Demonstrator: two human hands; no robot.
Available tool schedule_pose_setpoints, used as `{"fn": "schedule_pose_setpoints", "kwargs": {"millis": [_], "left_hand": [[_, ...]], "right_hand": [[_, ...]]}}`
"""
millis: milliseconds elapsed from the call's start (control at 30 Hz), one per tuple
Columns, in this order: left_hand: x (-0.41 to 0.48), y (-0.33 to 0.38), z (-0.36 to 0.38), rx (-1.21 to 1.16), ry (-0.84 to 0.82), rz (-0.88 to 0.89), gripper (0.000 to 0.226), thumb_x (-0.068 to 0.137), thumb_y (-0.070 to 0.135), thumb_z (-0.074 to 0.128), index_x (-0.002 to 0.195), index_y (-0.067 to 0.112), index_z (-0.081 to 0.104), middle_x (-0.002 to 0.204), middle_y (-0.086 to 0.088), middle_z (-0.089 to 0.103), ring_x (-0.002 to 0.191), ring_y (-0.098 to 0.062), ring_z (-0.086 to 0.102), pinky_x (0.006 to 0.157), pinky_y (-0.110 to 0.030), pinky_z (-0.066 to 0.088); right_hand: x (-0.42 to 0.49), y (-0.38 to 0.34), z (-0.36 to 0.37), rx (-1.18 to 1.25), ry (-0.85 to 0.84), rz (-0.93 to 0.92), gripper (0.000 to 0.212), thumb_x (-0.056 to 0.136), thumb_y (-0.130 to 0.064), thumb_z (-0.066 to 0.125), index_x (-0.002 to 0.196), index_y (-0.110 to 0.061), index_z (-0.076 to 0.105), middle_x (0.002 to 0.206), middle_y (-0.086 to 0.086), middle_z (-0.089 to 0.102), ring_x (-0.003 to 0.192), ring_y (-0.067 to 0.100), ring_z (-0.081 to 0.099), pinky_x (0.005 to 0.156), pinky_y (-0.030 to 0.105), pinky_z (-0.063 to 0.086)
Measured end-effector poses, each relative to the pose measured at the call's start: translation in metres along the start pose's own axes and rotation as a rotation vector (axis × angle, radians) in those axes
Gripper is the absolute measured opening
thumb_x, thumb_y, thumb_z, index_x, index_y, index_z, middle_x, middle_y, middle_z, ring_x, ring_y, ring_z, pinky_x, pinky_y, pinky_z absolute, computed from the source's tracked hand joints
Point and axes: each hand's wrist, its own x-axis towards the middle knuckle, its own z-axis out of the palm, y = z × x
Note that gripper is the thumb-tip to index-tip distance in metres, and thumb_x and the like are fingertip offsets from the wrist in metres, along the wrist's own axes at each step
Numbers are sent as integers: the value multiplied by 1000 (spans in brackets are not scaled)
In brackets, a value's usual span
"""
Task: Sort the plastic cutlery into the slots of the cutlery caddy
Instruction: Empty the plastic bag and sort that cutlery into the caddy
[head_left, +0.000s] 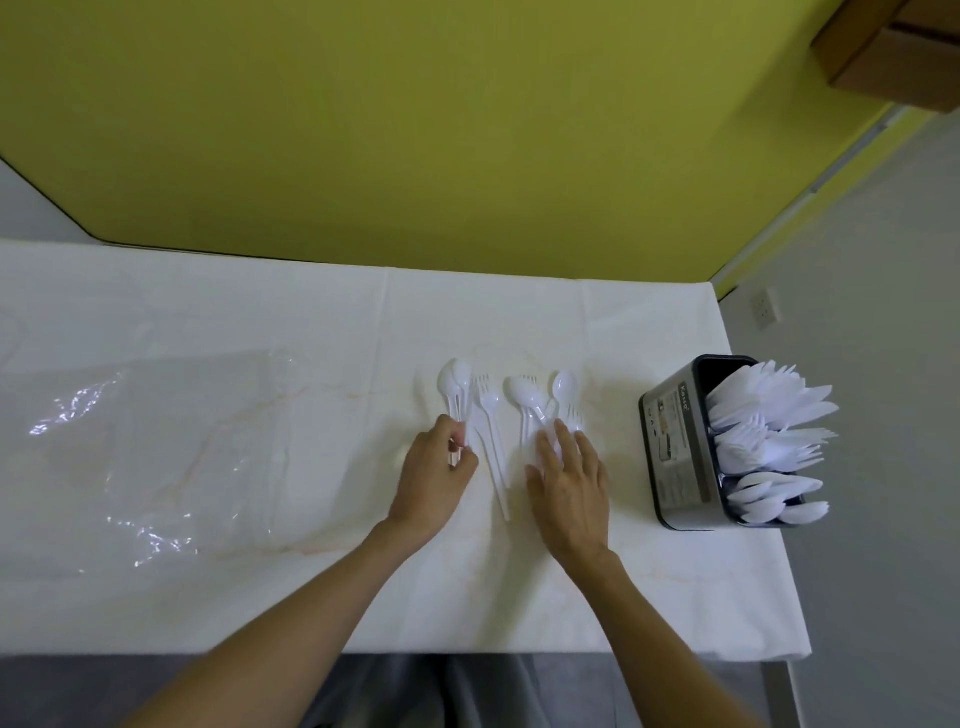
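Observation:
Loose white plastic cutlery lies mid-table. My left hand (435, 480) pinches the handles of two white spoons (455, 383) whose bowls point away from me. Beside them lie white forks (489, 410) with long handles. My right hand (570, 480) lies flat with straight fingers on the handles of another small pile of spoons and forks (530, 397). The grey cutlery caddy (675, 441) stands at the table's right edge, its three slots packed with white knives, forks and spoons (769, 441).
A white cloth covers the table (260, 322). A crumpled clear plastic bag (130, 457) lies on the left side. A yellow-green wall runs behind the table; grey floor and a wall socket (768, 307) lie to the right.

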Motion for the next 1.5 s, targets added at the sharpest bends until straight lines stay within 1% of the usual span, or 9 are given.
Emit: {"fn": "schedule_pose_setpoints", "kwargs": {"millis": [100, 267, 433, 633, 833, 1067, 1233, 1433, 1500], "left_hand": [[1, -3, 3, 59, -33, 28, 20, 88, 16, 55, 81, 23, 37, 72, 7, 47, 68, -11, 43, 56, -21, 31], [-4, -14, -6, 64, 64, -48, 9, 88, 16, 58, 86, 15, 49, 81, -7, 60, 75, -23, 59, 63, -33, 49], [-10, -19, -12, -43, 124, -82, 11, 89, 14, 61, 87, 16, 51, 93, 0, 66, 83, -18, 64, 68, -27, 53], [-10, -9, -7, -132, 152, -94, 12, 88, 15, 65, 93, 15, 54, 85, 2, 64, 80, -13, 63, 64, -13, 46], [-9, 14, 21, -120, -62, -63, 20, 90, 16, 63, 106, 20, 53, 81, 4, 64, 78, -15, 66, 66, -19, 49], [-6, 37, 52, 192, -286, 244, 14, 97, 19, 46, 111, 20, 49, 76, -5, 59, 59, -20, 55, 52, -30, 44], [-6, 25, 45, 282, -225, 205, 10, 94, 18, 45, 104, 16, 45, 64, -11, 53, 54, -23, 49, 48, -30, 36], [-14, 18, 35, 154, -130, 91, 5, 93, 14, 49, 97, 16, 46, 64, -11, 54, 56, -27, 50, 55, -36, 46], [-15, 20, 37, 107, -84, 69, 5, 91, 15, 52, 95, 17, 48, 63, -1, 51, 54, -21, 49, 55, -33, 46]], "right_hand": [[0, -3, -9, 44, 11, 13, 41, 82, -22, 72, 121, -12, 62, 132, 15, 58, 123, 38, 53, 94, 47, 49], [-8, -28, -13, 147, -73, -111, 21, 72, -23, 80, 78, -12, 64, 79, 4, 61, 69, 26, 57, 55, 34, 48], [-8, -39, -15, 329, -290, 107, 11, 94, -20, 52, 90, -10, 52, 91, 4, 55, 79, 20, 52, 62, 28, 41], [-7, -28, -25, 476, -304, 251, 9, 80, -9, 52, 76, -6, 45, 68, 5, 48, 56, 18, 39, 50, 30, 33], [-17, 6, -29, 567, -185, 396, 24, 83, -7, 60, 105, -13, 53, 76, 4, 64, 68, 21, 61, 65, 36, 55], [-14, 23, -29, 482, -135, 329, 43, 88, -16, 57, 131, -21, 57, 77, 3, 60, 70, 19, 57, 64, 32, 53], [-16, 31, -27, 489, -134, 343, 40, 88, -11, 56, 127, -19, 61, 73, 1, 53, 67, 17, 51, 61, 27, 46], [-8, 23, -24, 528, -88, 362, 6, 89, -17, 61, 93, -12, 62, 74, 4, 61, 67, 21, 59, 62, 32, 52], [-5, 17, -21, 558, -104, 373, 15, 90, -25, 65, 84, -14, 58, 73, 2, 62, 65, 21, 61, 62, 35, 55]]}}
